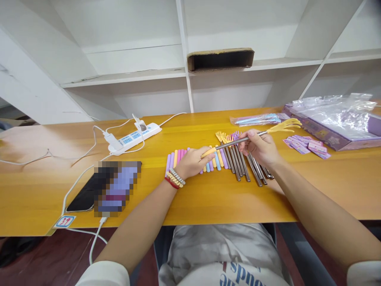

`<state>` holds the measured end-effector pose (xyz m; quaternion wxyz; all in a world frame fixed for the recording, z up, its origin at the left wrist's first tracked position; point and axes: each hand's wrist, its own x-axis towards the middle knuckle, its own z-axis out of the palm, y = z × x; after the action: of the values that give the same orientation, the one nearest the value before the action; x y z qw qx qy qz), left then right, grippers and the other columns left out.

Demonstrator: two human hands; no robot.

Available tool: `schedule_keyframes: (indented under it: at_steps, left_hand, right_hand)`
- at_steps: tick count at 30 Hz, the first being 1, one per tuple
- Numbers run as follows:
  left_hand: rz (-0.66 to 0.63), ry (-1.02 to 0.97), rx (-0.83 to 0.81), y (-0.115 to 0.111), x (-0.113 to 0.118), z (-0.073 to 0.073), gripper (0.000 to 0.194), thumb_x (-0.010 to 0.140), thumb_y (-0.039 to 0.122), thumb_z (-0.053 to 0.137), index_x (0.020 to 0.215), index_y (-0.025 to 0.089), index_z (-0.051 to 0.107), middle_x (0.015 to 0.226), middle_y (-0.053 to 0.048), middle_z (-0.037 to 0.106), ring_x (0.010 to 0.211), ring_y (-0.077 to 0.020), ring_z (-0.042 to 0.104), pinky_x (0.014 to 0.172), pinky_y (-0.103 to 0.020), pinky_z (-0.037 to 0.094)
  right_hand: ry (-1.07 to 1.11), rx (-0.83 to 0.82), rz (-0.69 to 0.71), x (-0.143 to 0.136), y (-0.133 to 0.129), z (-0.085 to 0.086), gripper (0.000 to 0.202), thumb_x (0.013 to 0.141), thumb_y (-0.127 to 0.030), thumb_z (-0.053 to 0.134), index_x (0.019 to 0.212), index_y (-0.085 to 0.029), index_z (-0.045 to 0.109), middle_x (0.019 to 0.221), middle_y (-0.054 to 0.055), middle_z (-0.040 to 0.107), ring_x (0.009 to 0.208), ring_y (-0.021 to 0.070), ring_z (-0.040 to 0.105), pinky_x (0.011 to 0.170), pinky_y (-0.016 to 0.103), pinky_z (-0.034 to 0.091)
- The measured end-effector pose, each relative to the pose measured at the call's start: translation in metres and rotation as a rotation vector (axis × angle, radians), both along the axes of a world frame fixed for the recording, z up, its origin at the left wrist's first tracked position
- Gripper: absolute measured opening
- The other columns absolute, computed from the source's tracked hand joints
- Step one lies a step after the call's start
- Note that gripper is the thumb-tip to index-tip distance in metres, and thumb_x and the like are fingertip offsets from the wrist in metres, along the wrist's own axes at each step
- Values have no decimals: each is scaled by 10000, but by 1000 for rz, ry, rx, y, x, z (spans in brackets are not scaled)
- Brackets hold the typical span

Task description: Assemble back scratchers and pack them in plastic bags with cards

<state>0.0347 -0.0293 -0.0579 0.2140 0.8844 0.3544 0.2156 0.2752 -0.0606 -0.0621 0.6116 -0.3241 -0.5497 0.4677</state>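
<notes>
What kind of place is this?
Probably a small workshop or packing spot: a long wooden table with rows of colorful handles, metal rods with little hands, and an open purple box.

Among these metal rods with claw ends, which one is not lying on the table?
The yellow-clawed rod whose yellow handle is in the left hand and whose shaft is in the right hand; the other rods lie on the table.

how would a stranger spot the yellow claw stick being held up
Over the orange-brown wooden table, find the bare left hand and right hand. They hold a slim silver metal rod with a yellow claw and handle, raised above similar rods lying down.
</notes>
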Motion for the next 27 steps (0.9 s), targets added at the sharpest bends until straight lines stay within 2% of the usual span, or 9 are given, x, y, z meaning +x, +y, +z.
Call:
schedule_keyframes:
  at_steps: [4,7,12,15,19,24,27]
  left_hand:
    - [-41,-4,-17,2,-1,-1,388,913,485,340,856,185,581,615,28,566,524,-100,505,528,-228,343]
    - [-61,-14,-31,2,0,-2,387,909,478,350,835,178,584,594,29,548,515,-98,491,532,-229,347]
    - [-81,-54,-218,0,2,-2,435,895,518,341,847,164,588,638,14,576,482,-90,495,488,-220,367]
    - [-141,-91,-347,0,3,0,457,892,520,343,807,151,599,718,-14,611,507,-84,500,476,-209,386]
    - [-200,-131,-477,-1,6,2,452,893,509,353,878,151,629,777,-32,632,527,-76,497,466,-191,397]
    - [-131,-153,-404,-4,10,-1,469,895,513,352,840,147,642,718,-26,636,529,-82,517,492,-195,413]
    - [-46,-93,-224,-4,9,-5,463,906,497,340,808,157,639,691,-18,647,570,-111,567,553,-224,445]
  right_hand:
    - [-13,19,44,1,0,0,234,860,-402,551,852,-194,657,611,17,594,544,120,536,431,231,380]
    - [-7,35,74,0,1,-1,234,864,-403,544,848,-196,652,610,8,576,529,113,519,432,235,383]
    - [-23,54,76,-2,2,-2,256,843,-452,556,828,-206,629,602,-4,551,549,113,516,441,234,403]
    - [-40,36,57,-2,1,-1,281,816,-486,576,803,-207,609,594,-6,535,581,125,535,452,236,418]
    - [-33,22,39,-4,-1,1,298,794,-506,592,796,-208,592,580,-7,506,627,148,561,451,238,425]
    - [43,20,14,-11,1,-1,300,790,-505,595,779,-207,566,571,-22,477,602,135,552,437,226,416]
    - [81,0,15,-14,4,-6,299,801,-504,584,785,-206,564,577,-25,483,603,132,555,431,220,412]
